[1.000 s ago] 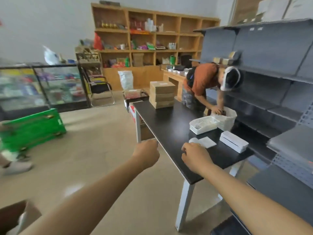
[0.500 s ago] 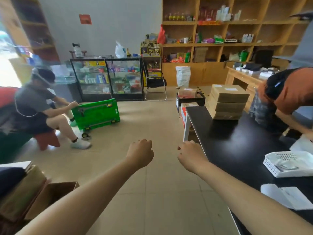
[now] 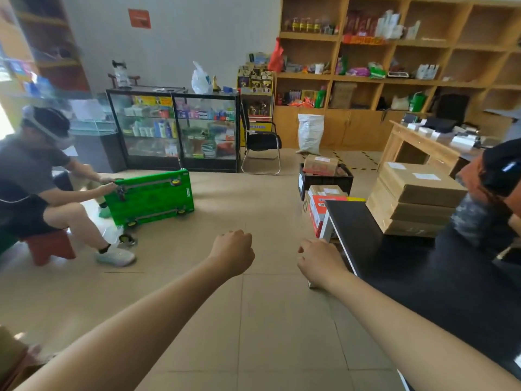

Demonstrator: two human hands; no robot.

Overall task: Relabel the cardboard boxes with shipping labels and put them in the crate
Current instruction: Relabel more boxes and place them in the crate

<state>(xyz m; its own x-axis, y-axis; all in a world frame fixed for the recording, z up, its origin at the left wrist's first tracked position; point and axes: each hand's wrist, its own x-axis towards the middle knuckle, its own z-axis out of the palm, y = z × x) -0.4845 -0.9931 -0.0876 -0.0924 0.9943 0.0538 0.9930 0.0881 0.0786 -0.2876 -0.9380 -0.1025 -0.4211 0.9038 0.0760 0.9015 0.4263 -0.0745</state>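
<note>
Head view swings from the label end toward stacked cardboard boxes (image 3: 417, 198); left hand (image 3: 234, 252) and right hand (image 3: 318, 259) curl empty, relabelling apparently unstarted.

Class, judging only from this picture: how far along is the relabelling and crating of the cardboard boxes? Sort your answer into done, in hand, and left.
Done: at least one cardboard box already sits in the black crate.
In hand: nothing. The left hand and right hand are curled and hold no box or label.
Left: the stack of cardboard boxes rests on the black table, not yet crated. White labels show on the top one; whether they are new cannot be told.
</note>
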